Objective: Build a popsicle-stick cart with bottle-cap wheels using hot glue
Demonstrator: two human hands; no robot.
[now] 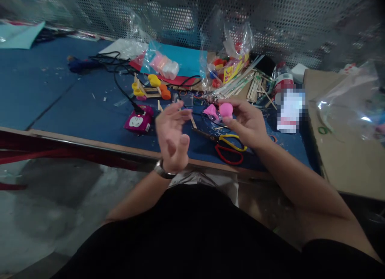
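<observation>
Between the thumb and fingers of my right hand (251, 124) is a round pink clay ball (226, 110), pinched above the blue table. My left hand (174, 136) is raised beside it, palm turned inward, fingers apart and holding nothing. Just left of the ball lies a crumpled pink wrapper (211, 111). Below and between the hands rest scissors (230, 148) with one yellow and one red handle loop. A purple box (138, 119) with a black cable plugged into it sits left of my left hand.
Behind the hands stands a small stick frame (148, 90) with yellow and orange clay pieces. Farther back are a bag of pastel clay (165, 66), bundled wooden sticks (255, 86), a bottle (282, 80) and a blurred phone (290, 110). Cardboard (339, 150) lies at right.
</observation>
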